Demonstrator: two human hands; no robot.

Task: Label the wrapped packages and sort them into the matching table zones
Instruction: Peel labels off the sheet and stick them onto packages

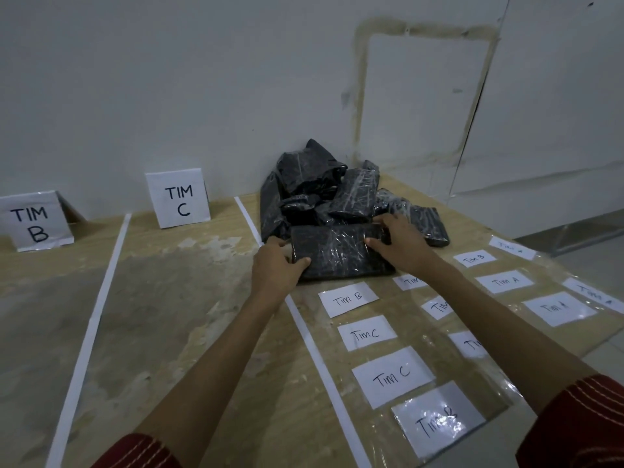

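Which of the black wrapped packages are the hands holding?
The flat package at the front of the pile: left hand grips its left end, right hand its right end. The others lie heaped behind.

Red sleeves (580,420), apparently white-stitched.

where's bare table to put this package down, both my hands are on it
Bare wood lies between the two white tape strips, in front of the white paper TIM C sign. Right of them is crowded: the pile of black plastic-wrapped packages and rows of handwritten white paper labels.
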